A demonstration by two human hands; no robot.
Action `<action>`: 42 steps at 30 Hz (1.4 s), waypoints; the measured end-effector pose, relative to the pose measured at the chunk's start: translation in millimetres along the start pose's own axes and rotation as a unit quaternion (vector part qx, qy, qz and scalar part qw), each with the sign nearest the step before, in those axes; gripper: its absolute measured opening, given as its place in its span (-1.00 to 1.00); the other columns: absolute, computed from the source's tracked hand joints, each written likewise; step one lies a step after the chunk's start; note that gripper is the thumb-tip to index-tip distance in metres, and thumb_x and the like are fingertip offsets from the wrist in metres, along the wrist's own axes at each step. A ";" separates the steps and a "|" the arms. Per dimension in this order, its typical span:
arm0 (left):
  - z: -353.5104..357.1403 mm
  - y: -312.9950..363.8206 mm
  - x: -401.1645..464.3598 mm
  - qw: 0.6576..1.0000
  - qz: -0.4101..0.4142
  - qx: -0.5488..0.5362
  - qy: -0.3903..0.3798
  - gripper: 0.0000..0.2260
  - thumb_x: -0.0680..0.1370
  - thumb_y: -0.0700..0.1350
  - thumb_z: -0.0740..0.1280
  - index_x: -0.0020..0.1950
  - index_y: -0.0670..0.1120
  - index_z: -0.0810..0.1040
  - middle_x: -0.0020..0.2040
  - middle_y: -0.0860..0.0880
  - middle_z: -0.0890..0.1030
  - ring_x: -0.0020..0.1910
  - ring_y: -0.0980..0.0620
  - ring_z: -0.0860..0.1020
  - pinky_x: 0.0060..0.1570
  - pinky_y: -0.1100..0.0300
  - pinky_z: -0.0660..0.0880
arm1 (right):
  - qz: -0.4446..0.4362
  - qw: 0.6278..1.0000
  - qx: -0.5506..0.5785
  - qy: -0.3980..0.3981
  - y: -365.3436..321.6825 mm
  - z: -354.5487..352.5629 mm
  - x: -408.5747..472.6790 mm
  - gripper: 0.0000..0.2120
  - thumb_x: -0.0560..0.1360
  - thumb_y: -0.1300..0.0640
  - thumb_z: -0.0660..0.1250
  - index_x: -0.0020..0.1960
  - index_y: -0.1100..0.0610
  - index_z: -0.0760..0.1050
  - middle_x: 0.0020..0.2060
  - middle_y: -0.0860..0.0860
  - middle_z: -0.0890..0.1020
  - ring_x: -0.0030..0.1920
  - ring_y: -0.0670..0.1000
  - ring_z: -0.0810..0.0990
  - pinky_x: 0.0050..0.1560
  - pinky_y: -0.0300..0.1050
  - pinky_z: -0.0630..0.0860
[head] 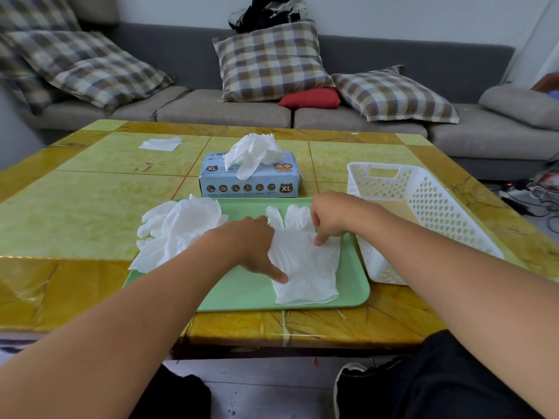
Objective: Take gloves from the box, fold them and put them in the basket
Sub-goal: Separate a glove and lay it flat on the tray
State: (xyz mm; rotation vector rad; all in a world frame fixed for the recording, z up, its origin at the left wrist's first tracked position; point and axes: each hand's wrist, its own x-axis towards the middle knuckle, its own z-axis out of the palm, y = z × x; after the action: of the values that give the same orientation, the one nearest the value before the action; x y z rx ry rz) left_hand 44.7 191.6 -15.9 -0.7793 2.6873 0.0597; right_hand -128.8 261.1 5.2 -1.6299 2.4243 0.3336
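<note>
Fingertips first: we see the left hand [248,241] with its index finger stretched out and pressing down on the lower left part of a flat white glove [305,267], the other fingers curled loosely under the palm and holding nothing. The right hand [329,214] reaches in from the other side, one finger pointing down onto the glove near its middle right edge; its remaining fingers are bent, and we cannot tell whether they pinch any of the material. The glove lies spread on the right half of a pale green tray [242,293], fingers pointing away from us, cuff toward the near rim.

On the tray's left end we find a loose heap of white gloves [178,228], partly spilling over the rim onto the table [75,207], a glossy surface of yellow-green panels with amber borders. Just behind the tray stands the blue glove box [251,182], marked XL, with a glove [252,152] bunched up out of its top opening. To the right of the tray, touching or nearly touching its edge, sits the white perforated basket [423,207]. A small folded white piece [160,143] lies far back on the left. Beyond the table we see a grey sofa [393,116] with checked cushions [272,62].
</note>
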 end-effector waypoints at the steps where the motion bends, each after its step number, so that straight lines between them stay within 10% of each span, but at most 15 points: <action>1: 1.3 0.0 -0.1 1.000 0.004 -0.004 -0.003 -0.10 0.34 0.48 0.38 0.47 -0.08 0.35 0.35 -0.06 0.39 0.30 -0.09 0.41 0.27 -0.04 0.46 | 0.002 1.000 -0.010 -0.011 -2.2 -0.1 -1.6 -0.68 0.39 -0.01 0.59 -0.08 0.18 0.56 -0.17 0.04 0.59 -0.18 0.09 0.59 -0.14 -0.08 0.54; 6: -22.2 -26.0 -12.0 0.977 0.037 -0.179 0.111 -0.33 0.42 0.28 0.47 0.44 0.01 0.45 0.35 0.01 0.52 0.24 0.01 0.52 0.28 0.07 0.46 | -0.042 0.993 0.020 0.112 -8.1 -7.1 4.2 -0.79 0.47 0.14 0.48 0.08 0.18 0.62 -0.01 0.07 0.66 -0.04 0.11 0.65 -0.03 -0.01 0.62; 11: -40.3 -107.0 -41.1 0.838 -0.112 -0.353 0.401 -0.85 0.60 -0.03 0.37 0.04 -0.07 0.66 -0.07 0.01 0.68 -0.12 0.05 0.62 -0.14 0.17 0.52 | -0.227 0.911 0.320 0.128 -68.0 -17.2 -10.5 -0.66 0.42 -0.07 0.57 0.12 0.05 0.65 -0.12 -0.12 0.67 -0.12 -0.14 0.62 -0.14 -0.28 0.53; 17: 5.9 -143.1 -55.4 0.894 -0.184 -0.370 0.174 -0.82 0.63 -0.07 0.32 0.09 -0.14 0.64 -0.19 -0.06 0.70 -0.26 -0.01 0.63 -0.26 0.18 0.59 | -0.256 0.947 0.183 0.066 -136.6 3.3 -0.7 -0.27 0.37 -0.23 0.55 0.41 0.07 0.45 -0.03 -0.10 0.51 -0.08 -0.02 0.49 -0.06 -0.10 0.46; 26: 9.5 -134.1 -63.4 0.933 -0.054 -0.333 0.124 -0.84 0.50 -0.07 0.51 0.05 0.10 0.64 0.07 -0.04 0.63 0.01 -0.04 0.57 0.06 0.14 0.50 | -0.112 0.908 0.390 0.105 -118.9 11.8 34.0 -0.53 0.40 -0.07 0.59 0.17 0.10 0.50 -0.07 -0.04 0.54 -0.02 0.03 0.56 -0.04 -0.10 0.50; 30: -4.0 -129.7 -63.6 0.861 -0.024 -0.463 0.208 -0.93 0.51 -0.06 0.50 -0.04 0.02 0.65 0.02 -0.04 0.65 0.04 -0.03 0.56 0.08 0.08 0.48 | -0.116 0.865 0.468 0.139 -107.2 -3.7 33.8 -0.80 0.43 0.13 0.57 -0.05 0.23 0.64 -0.20 -0.01 0.60 -0.18 -0.04 0.53 -0.18 -0.24 0.41; 36: -30.0 -98.9 -51.5 0.626 0.039 -0.747 0.219 -0.85 0.59 -0.20 0.36 0.06 -0.03 0.41 -0.17 -0.03 0.56 -0.25 0.00 0.56 -0.14 0.12 0.52 | -0.145 0.592 0.791 0.044 -64.6 -58.5 6.8 -0.85 0.56 0.18 0.29 0.10 0.20 0.51 -0.16 0.12 0.61 -0.24 0.04 0.56 -0.27 -0.12 0.49; 42: -42.0 -62.7 -37.9 0.729 0.092 -0.665 0.134 -0.65 0.34 -0.05 0.58 0.04 -0.07 0.57 -0.26 -0.01 0.51 -0.21 0.07 0.57 -0.03 0.13 0.54 | -0.142 0.652 0.727 0.164 -31.0 -68.5 -18.3 -0.72 0.55 0.31 0.39 0.23 0.14 0.51 -0.06 0.10 0.65 -0.13 0.02 0.61 -0.24 -0.15 0.55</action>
State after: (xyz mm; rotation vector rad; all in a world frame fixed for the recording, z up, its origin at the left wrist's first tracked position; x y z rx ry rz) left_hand 94.6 152.3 39.7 -0.8198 2.5928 2.2312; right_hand -96.0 245.6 73.5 -1.0923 1.4392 -1.6258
